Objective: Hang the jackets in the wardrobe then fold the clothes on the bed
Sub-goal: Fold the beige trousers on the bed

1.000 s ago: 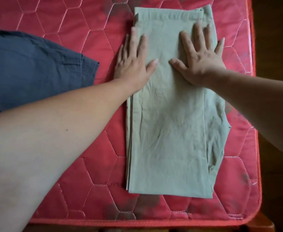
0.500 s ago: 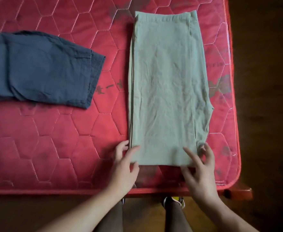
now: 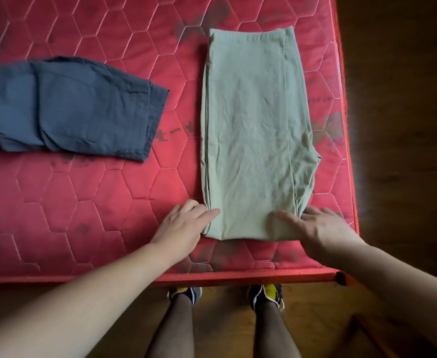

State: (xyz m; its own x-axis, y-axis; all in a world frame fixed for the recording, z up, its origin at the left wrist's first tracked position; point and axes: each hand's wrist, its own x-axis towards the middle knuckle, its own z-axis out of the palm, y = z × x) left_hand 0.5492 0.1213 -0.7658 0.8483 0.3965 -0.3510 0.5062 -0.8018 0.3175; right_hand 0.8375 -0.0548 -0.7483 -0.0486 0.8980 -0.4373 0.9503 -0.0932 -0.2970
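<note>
Both hands are reaching over the near edge of the bed to the near end of a folded pale green garment (image 3: 251, 125). Farthest left, a dark blue garment (image 3: 77, 107) is lying loosely flattened on the red quilted mattress (image 3: 83, 202), running off the left edge of the view, with its hemmed end pointing toward the green one and a strip of bare mattress between the two. The left hand (image 3: 183, 226) is sitting at the green garment's near left corner: its thumb (image 3: 211, 214) is lying stretched on top of the cloth, while its fingers are bending against the layered left edge. Whether those fingers are slipping under the cloth and pinching it cannot be told. The green garment is lying lengthwise away from the person, folded into a long narrow stack near the right side of the mattress, creased but flat, with its stacked layers showing along the left edge. The right hand (image 3: 323, 228), somewhat blurred, is lying spread at the near right corner, its thumb (image 3: 286, 217) pressing on the cloth and its straight fingers fanning out past the garment's right edge onto the mattress. Right of the bed, dark wooden floor (image 3: 406, 125) is showing. Below the mattress edge, the person's two shoes (image 3: 266, 293) are pointing toward the bed.
</note>
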